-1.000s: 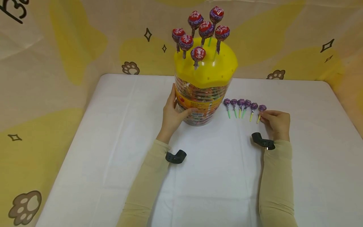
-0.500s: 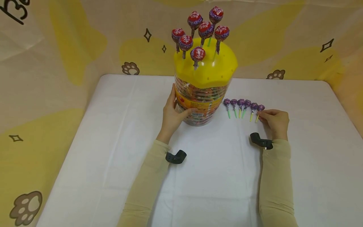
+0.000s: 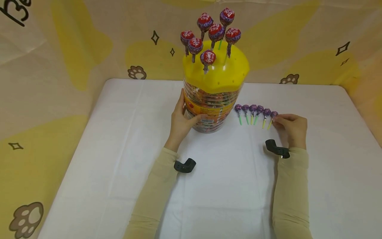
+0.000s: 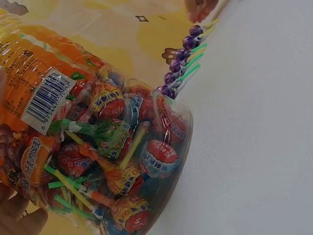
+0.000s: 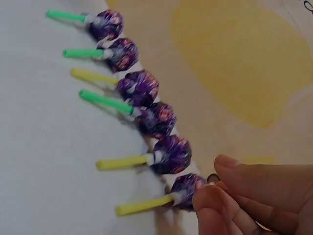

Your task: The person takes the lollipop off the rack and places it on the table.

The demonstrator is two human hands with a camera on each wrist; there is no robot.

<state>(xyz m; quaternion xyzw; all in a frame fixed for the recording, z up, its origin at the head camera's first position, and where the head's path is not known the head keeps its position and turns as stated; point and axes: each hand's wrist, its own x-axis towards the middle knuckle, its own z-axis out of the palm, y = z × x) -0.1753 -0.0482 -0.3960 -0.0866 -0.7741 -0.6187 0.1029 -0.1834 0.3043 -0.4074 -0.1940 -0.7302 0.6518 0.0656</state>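
My left hand (image 3: pixel 180 124) grips the lower side of a large clear jar (image 3: pixel 209 126), thumb across its front by the barcode label. The jar is packed with wrapped lollipops and has a yellow lid (image 3: pixel 218 83). Several red-and-purple lollipops (image 3: pixel 208 57) stand upright in the lid. To the jar's right lies a row of purple lollipops (image 3: pixel 253 108) with green and yellow sticks. My right hand (image 3: pixel 292 127) is at the rightmost lollipop (image 5: pixel 188 190). In the right wrist view its index fingertip overlaps that candy head, while the thumb stands apart from the index finger.
A white cloth (image 3: pixel 221 189) covers the table under everything. Behind it rises a yellow-and-cream backdrop (image 3: pixel 268 49) with paw and star prints. A black wrist camera (image 3: pixel 277 148) sits on the right wrist, another black camera (image 3: pixel 185 165) on the left.
The rightmost lollipop has moved left beside the others and its stick tilts more. My right hand moved left with it, then slightly back right, off the stick. My left hand stays on the jar.
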